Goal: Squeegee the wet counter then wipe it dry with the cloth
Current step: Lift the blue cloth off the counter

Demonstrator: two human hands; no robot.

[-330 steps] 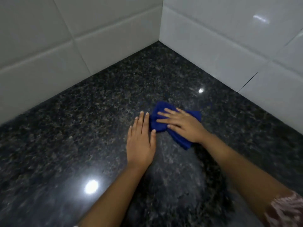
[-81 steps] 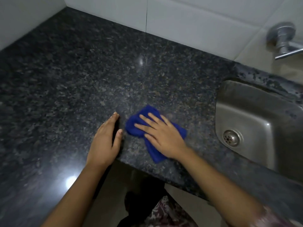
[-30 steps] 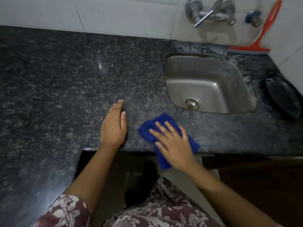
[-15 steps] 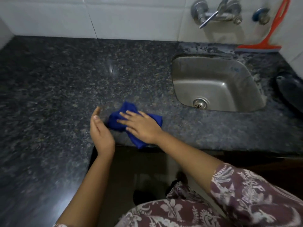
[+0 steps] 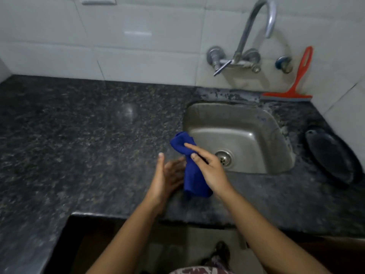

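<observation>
**Friend:** What is in your hands?

**Me:** My right hand point(image 5: 209, 171) is holding the blue cloth point(image 5: 192, 175). The cloth is soft and bunched up into a long, lumpy roll. My thumb pinches it, and two fingers point(image 5: 194, 148) lie flat on top of it. My left hand point(image 5: 167, 175) is just beside it, spread wide with the palm turned in toward the cloth. It grips nothing. I cannot tell if it touches the cloth.

**Friend:** What is under them?

**Me:** The counter point(image 5: 79, 145). It is dark, speckled stone, and it looks smooth and a bit shiny. Both hands are over it, near the front edge.

**Friend:** And the squeegee?

**Me:** The red squeegee point(image 5: 296, 84) is far past my right hand, behind the sink point(image 5: 256, 123). Its flat blade sits on the counter and its thin handle leans on the white tile wall point(image 5: 138, 46). The sink is gray metal, square with round corners, right beside my right hand. A curvy metal tap point(image 5: 250, 36) sticks out of the wall above it. A dark oval thing point(image 5: 333, 157) lies way off to the right.

**Friend:** Any words to read?

**Me:** I can't see any.
</observation>
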